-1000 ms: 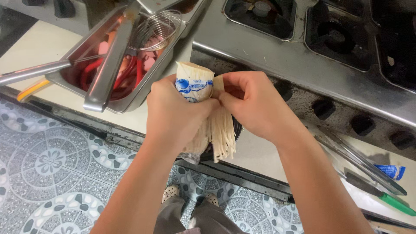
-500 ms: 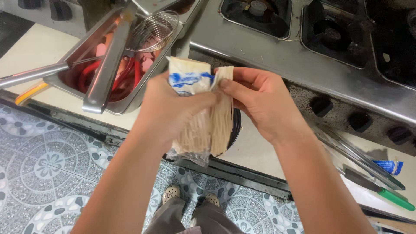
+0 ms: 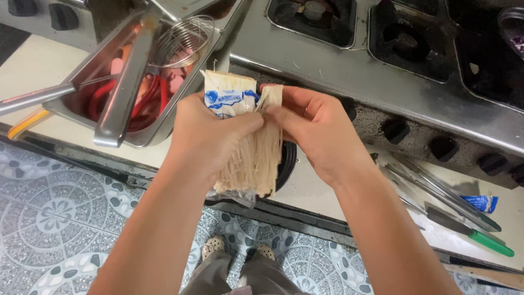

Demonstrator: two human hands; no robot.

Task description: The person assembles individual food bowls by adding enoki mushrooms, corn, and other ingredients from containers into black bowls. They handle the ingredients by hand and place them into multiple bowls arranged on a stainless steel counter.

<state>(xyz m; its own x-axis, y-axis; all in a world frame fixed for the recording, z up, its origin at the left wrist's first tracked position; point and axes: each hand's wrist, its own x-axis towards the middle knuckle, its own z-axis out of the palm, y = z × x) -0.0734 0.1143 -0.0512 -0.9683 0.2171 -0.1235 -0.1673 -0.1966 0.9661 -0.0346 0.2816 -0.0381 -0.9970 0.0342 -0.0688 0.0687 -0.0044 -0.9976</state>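
The left hand (image 3: 210, 131) is closing around a bundle of pale thin-stemmed mushrooms (image 3: 251, 161), gripping it near the top where the clear plastic wrapper (image 3: 229, 98) with blue print is bunching up above the knuckles. The right hand (image 3: 316, 128) is pinching the same bundle from the other side, thumb and fingertips meeting the left hand's thumb over the stems. The mushrooms are hanging down between both palms, their lower ends sticking out below the grip, in front of a dark round knob on the stove (image 3: 382, 71). A steel tray (image 3: 158, 128) of utensils is sitting to the left.
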